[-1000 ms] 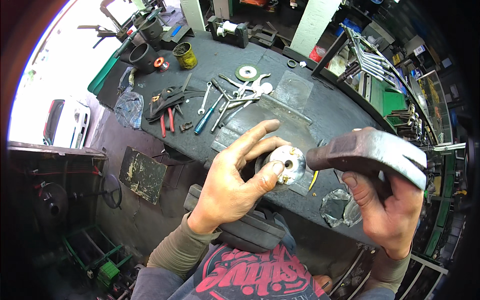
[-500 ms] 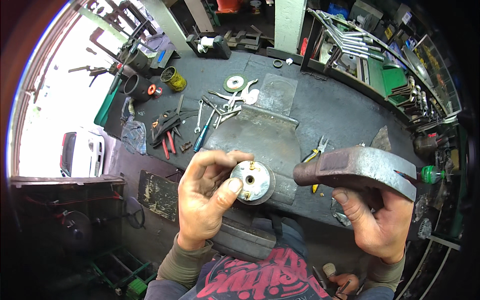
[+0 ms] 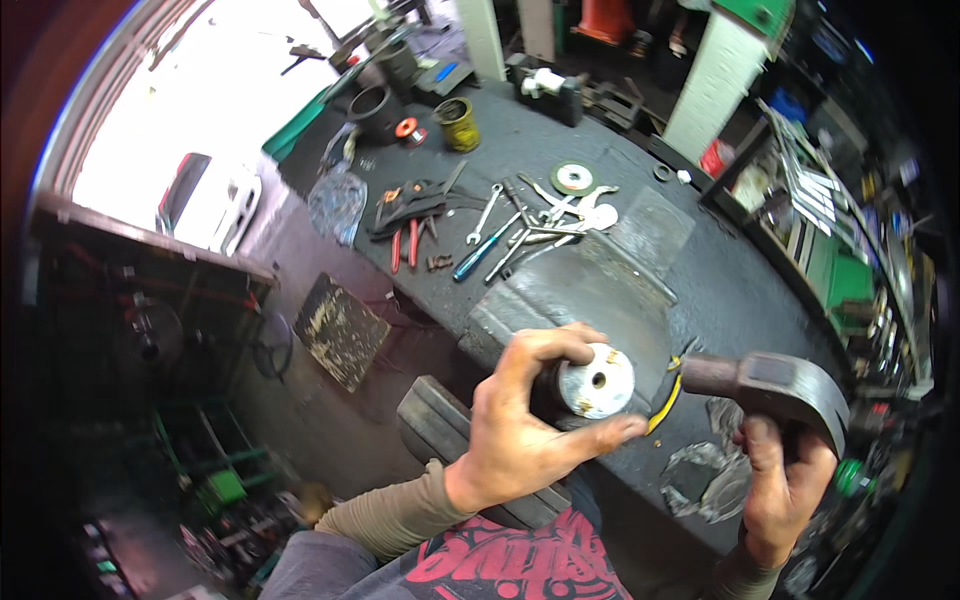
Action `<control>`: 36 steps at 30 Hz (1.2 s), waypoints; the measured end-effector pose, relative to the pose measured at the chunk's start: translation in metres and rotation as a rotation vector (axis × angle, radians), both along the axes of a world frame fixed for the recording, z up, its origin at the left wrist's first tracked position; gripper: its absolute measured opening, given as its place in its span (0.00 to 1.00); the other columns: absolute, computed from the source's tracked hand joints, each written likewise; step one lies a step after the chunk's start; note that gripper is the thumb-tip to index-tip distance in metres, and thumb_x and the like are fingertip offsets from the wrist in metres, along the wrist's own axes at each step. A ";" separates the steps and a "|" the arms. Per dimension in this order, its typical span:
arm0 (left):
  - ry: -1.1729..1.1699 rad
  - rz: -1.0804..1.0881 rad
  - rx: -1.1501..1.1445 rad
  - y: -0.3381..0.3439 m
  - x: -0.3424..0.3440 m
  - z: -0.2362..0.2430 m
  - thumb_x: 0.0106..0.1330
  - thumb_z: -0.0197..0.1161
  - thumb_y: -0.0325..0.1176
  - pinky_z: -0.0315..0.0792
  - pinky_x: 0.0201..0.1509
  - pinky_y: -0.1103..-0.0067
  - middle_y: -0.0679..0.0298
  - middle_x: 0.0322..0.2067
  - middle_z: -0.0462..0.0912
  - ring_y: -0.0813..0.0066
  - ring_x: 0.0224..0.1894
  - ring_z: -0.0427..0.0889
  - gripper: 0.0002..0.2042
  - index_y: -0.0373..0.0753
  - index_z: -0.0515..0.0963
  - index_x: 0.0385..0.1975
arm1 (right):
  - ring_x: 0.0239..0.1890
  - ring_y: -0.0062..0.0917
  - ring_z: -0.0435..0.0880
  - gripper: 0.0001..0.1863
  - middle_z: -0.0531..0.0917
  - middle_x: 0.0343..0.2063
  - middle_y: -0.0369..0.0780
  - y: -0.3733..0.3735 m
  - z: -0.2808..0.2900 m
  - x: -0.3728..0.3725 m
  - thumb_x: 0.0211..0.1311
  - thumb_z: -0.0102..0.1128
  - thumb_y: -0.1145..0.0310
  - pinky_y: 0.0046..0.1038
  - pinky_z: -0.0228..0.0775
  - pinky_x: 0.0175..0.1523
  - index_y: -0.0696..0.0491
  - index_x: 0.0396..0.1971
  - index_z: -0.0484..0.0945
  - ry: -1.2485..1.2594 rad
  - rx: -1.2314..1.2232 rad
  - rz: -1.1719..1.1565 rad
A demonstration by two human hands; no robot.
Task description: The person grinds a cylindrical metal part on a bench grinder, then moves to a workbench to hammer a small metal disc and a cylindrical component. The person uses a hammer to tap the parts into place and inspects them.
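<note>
- The left sleeve [image 3: 390,505] is olive brown, snug along the forearm, with soft creases and a loose cuff edge at the wrist.
- The right sleeve [image 3: 745,575] looks the same dull olive, darker in the shade.
- Plain grey cloth [image 3: 325,568] shows next to the left sleeve, at the lower edge.
- The shirt [image 3: 500,535] is dark, with big pinkish-red curved lettering across its front.
- The left hand [image 3: 515,430] and right hand [image 3: 785,480] are bare, with short nails.

head cam: worn left fisheye, facing down
left hand [image 3: 525,430]: pretty close
right hand [image 3: 781,482]: same
workbench [image 3: 740,285]: farther off
</note>
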State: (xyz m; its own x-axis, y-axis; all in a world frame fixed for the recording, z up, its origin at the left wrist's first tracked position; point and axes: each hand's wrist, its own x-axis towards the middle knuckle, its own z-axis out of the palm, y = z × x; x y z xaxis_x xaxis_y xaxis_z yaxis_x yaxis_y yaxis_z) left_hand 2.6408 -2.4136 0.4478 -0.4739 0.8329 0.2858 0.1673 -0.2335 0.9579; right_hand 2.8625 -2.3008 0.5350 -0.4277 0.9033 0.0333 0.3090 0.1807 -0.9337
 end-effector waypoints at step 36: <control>-0.278 -0.087 -0.072 0.000 -0.014 0.011 0.47 0.81 0.28 0.79 0.53 0.74 0.62 0.43 0.84 0.70 0.47 0.87 0.27 0.40 0.75 0.48 | 0.53 0.35 0.81 0.30 0.80 0.53 0.49 0.010 0.071 -0.093 0.59 0.80 0.62 0.35 0.74 0.57 0.64 0.54 0.78 -0.530 0.527 0.789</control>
